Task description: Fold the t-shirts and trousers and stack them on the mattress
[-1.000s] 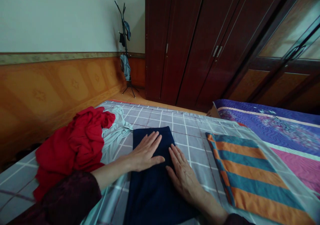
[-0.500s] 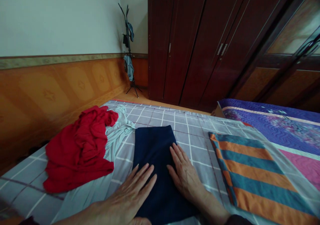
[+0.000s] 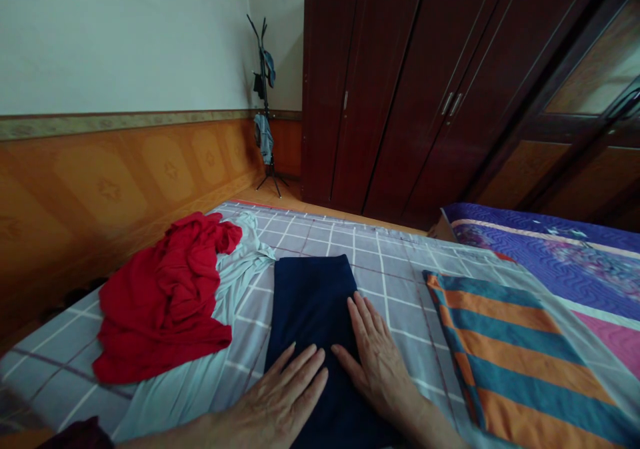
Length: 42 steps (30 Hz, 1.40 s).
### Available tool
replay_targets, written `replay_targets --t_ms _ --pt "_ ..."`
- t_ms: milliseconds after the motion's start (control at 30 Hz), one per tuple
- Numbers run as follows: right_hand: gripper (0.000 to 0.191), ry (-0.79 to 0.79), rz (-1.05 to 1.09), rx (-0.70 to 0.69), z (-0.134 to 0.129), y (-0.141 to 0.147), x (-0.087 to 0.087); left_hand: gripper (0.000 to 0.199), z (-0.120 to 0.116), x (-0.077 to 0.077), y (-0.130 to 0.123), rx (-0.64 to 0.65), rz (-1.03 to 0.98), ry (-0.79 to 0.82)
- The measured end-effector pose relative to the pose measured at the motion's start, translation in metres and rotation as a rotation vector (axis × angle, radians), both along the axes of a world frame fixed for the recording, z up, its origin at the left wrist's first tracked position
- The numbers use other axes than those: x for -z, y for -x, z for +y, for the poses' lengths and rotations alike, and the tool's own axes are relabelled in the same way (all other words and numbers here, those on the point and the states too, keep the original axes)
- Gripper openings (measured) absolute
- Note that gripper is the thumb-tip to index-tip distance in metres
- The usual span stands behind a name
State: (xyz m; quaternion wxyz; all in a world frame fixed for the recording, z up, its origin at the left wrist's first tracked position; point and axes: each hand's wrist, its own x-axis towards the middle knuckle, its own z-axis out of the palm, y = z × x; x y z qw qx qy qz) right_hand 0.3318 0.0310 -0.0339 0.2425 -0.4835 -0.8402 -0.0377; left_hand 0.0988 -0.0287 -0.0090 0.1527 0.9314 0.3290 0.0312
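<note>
A dark blue folded cloth (image 3: 313,296) lies flat on the checked bed sheet (image 3: 395,262). My left hand (image 3: 283,396) rests on its lower left part, fingers stretched out. On the cloth's right edge lies my right hand (image 3: 377,356), flat, with the thumb apart from the fingers. Neither hand grips anything. To the left is a crumpled red garment (image 3: 165,296), partly on top of a pale green cloth (image 3: 235,272). An orange and teal striped cloth (image 3: 520,349), folded flat, lies to the right.
A purple patterned bed cover (image 3: 565,242) lies at the right. Beyond the bed stand a dark red wardrobe (image 3: 390,89) and a black coat rack (image 3: 264,89) with a cap and clothing on it. An orange-panelled wall (image 3: 125,176) runs along the left.
My left hand has slid a little toward the lower right over the blue cloth. My right hand still lies at its right edge. The whole view has shifted slightly.
</note>
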Motion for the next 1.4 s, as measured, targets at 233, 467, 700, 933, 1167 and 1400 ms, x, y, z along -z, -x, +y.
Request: replay_targets --t_ms 233,467,700,933,1167,1400 --pt "0.061 0.072 0.100 0.121 0.018 -0.010 0.005 0.046 0.092 -0.068 -0.001 -0.343 -0.197 -0.117" --pt "0.057 0.073 0.092 0.127 0.017 -0.011 0.006 0.030 0.198 -0.036 -0.018 -0.604 -0.068 -0.139" --pt "0.055 0.053 0.079 0.128 0.018 -0.012 0.009 0.023 0.220 -0.026 -0.017 -0.588 -0.013 -0.054" --pt "0.055 0.032 0.054 0.111 0.018 -0.013 0.009 0.015 0.224 -0.029 -0.019 -0.558 -0.060 0.005" --pt "0.046 0.051 0.017 0.125 0.019 -0.014 -0.008 0.022 0.227 -0.025 -0.022 -0.589 -0.119 0.078" --pt "0.025 0.327 -0.095 0.297 -0.011 -0.014 -0.042 0.040 0.227 -0.023 -0.018 -0.585 -0.200 0.151"
